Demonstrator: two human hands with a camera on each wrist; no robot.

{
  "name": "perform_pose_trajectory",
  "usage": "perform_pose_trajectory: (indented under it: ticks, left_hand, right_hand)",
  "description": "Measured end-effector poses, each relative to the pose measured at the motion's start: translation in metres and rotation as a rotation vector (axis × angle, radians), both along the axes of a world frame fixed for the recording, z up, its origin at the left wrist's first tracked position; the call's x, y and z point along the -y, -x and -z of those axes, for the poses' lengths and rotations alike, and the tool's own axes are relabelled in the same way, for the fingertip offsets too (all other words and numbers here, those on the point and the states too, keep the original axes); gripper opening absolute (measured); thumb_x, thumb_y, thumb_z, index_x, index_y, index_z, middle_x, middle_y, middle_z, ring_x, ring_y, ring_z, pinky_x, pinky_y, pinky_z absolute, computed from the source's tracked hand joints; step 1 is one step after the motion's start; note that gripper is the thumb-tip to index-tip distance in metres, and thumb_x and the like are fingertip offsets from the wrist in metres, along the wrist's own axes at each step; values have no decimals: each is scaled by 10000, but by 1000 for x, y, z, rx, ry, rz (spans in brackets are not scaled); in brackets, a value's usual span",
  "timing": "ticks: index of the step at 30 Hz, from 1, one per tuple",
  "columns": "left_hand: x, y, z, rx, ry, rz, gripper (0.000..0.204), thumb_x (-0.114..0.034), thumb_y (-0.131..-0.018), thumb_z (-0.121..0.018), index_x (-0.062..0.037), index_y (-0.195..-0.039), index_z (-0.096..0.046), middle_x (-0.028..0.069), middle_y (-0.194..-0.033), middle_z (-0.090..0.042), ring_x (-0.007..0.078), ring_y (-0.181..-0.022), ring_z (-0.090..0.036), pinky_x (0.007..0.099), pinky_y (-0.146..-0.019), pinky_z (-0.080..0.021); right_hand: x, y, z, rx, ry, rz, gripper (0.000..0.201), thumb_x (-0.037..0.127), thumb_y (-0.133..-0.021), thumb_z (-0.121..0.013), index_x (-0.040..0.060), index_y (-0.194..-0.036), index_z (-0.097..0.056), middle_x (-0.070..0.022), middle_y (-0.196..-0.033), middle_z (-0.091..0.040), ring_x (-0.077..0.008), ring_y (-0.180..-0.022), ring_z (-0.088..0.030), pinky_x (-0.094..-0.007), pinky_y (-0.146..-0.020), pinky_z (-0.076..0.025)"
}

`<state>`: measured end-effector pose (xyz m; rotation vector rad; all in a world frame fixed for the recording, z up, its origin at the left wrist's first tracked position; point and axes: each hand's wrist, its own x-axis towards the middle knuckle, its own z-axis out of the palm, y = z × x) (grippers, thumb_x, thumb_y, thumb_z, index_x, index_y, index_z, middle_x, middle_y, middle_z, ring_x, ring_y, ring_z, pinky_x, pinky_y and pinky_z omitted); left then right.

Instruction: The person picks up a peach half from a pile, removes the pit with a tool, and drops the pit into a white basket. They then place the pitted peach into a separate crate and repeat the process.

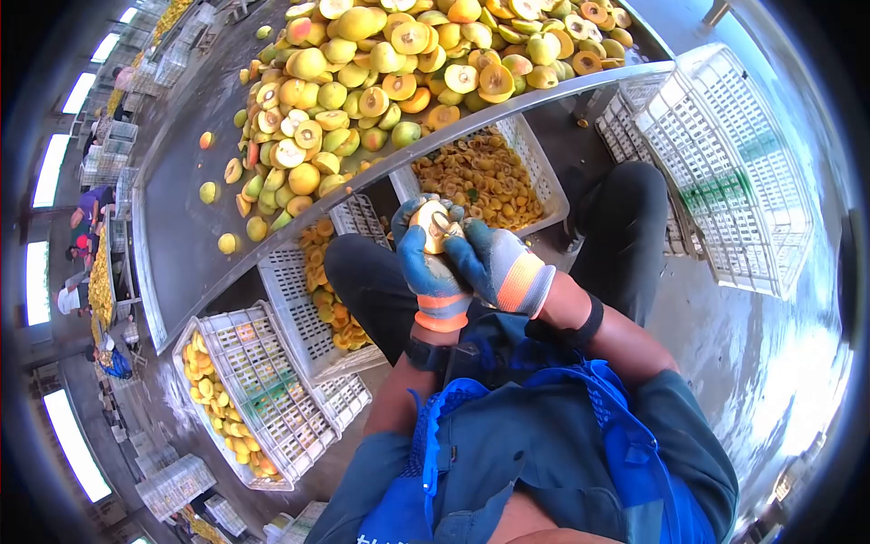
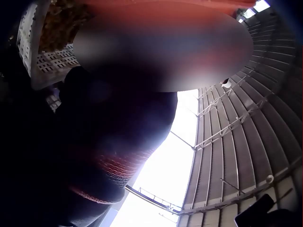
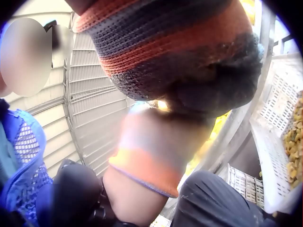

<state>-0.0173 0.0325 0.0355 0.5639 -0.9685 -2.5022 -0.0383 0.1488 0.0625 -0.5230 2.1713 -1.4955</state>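
Both hands wear blue-grey knit gloves with orange cuffs and meet over the lap in the head view. My left hand (image 1: 433,272) cups a pale yellow peach half (image 1: 428,223), its cut face turned up. My right hand (image 1: 497,263) presses in from the right, fingers curled at the fruit's edge around a small curved tool (image 1: 443,220), mostly hidden by the glove; I cannot tell its exact kind. In the right wrist view, the right glove (image 3: 175,56) fills the top and covers the fruit. The left wrist view is dark and blurred.
A metal table (image 1: 186,227) ahead bears a heap of cut and whole peaches (image 1: 317,109). Under its edge, a crate (image 1: 541,177) holds brownish scraps. Crates with yellow pieces stand at left, one a white crate (image 1: 263,363). Stacked crates (image 1: 725,154) stand at right.
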Motion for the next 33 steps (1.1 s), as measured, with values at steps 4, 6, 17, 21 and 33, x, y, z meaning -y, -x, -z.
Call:
perform_pose_trajectory:
  ticks: [4,6,17,21,33]
  left_hand:
    - [-3,-3,3,2,9,8,373,-331,-918,-527,-90,-1191,-606,140,-1084,-646,290,-971,-654,413,-893,-553]
    - [-3,-2,5,-20,-16,12,344,-345,-956,-523,-91,-1172,-608,133,-1075,-649,282,-960,-655,406,-882,-557]
    - [6,1,9,63,63,11,366,-432,-1047,-476,-99,-1122,-607,110,-1028,-660,249,-935,-647,371,-856,-550]
    - [7,-6,6,63,66,31,340,-400,-1038,-474,-98,-1118,-608,100,-1031,-660,240,-949,-644,364,-871,-543]
    - [11,-11,1,128,-49,58,317,-364,-1017,-524,-73,-1114,-604,117,-1061,-671,260,-979,-667,386,-899,-556]
  right_hand:
    - [-1,2,3,-22,-55,-36,391,345,-1058,-541,-28,-1138,-626,-288,-828,-696,-459,-778,-710,-508,-685,-557]
    - [-3,5,5,-69,-108,-84,407,353,-1055,-536,-18,-1200,-622,-272,-787,-690,-453,-725,-703,-509,-651,-553]
    - [0,-1,4,-85,-29,-103,597,321,-1061,-501,14,-1555,-369,-281,-836,-698,-458,-781,-708,-508,-703,-558]
    - [-7,7,1,-32,-23,-207,593,312,-1064,-495,13,-1560,-365,-275,-834,-701,-455,-787,-709,-505,-700,-555]
    - [-13,4,-26,-32,-221,-228,620,407,-1059,-487,-17,-1506,-421,-279,-838,-706,-465,-789,-700,-525,-690,-548]
